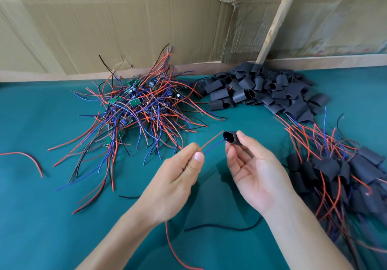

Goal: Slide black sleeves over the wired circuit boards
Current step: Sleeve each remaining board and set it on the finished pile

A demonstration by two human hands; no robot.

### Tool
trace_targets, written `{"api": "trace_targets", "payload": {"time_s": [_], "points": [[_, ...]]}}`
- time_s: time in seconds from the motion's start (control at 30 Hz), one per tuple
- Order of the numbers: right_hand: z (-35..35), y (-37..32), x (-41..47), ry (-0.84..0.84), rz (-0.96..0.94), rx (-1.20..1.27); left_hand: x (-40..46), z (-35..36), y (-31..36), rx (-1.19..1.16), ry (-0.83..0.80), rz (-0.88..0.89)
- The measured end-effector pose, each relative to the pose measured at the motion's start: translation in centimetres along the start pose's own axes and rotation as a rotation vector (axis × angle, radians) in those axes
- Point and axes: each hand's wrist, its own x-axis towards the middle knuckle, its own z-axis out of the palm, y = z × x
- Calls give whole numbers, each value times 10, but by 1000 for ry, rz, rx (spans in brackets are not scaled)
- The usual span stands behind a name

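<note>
Now we are pinching a black sleeve [232, 137] with our right hand [254, 171] above the green counter [41, 217]; just left of the sleeve, our left hand [178, 177] is pinching red and blue wires [211, 144] entering its mouth.

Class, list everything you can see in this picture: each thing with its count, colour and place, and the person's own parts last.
Bare wired boards: one tangled pile, green boards with red, blue and black wires, far left.
Empty sleeves: one heap, black, far centre-right.
Sleeved boards: one pile, black, right edge.
Held sleeve: one, black, centre.
Held wires: two, red and blue, entering that sleeve.
Table cover: green.
Cardboard: brown, behind.
Wooden stick: one, leaning, far right.
Left hand: pinches wires.
Right hand: pinches sleeve.
</note>
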Motion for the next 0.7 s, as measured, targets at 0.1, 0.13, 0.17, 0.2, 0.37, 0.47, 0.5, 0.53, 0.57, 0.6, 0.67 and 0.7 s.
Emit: {"api": "trace_targets", "payload": {"time_s": [0.1,0.13,0.17,0.2,0.37,0.47,0.5,0.53,0.57,0.6,0.67,0.7], "points": [[2,0,-2,-12,-3,-8,0,-1,-1,-7,-30,-16],[2,0,-2,-17,-2,-14,-1,-1,-1,-12,-45,-22],[2,0,-2,-22,-1,-17,-1,-1,-1,-17,-57,-28],[2,0,-2,-26,-2,-21,-1,-1,-1,-23,-65,-35],[0,1,-3,-135,-63,-161,0,-2,0,-13,-62,-46],[0,6,-4,-184,-35,-266,2,-1,-2,7,-41,-40],[0,10,-5,-193,-11,-277,2,-1,-3,19,-35,-36],[1,13,-6,-209,13,-280,2,0,-3,28,-29,-34],[1,15,-7,-226,29,-283,1,0,-4,31,-25,-36],[1,17,-7,-235,34,-289,1,-1,-4,31,-20,-41],[0,17,-7,-235,9,-322,1,-3,-3,17,-19,-60],[0,16,-7,-238,-8,-338,1,-3,-3,-1,-26,-74]]}}
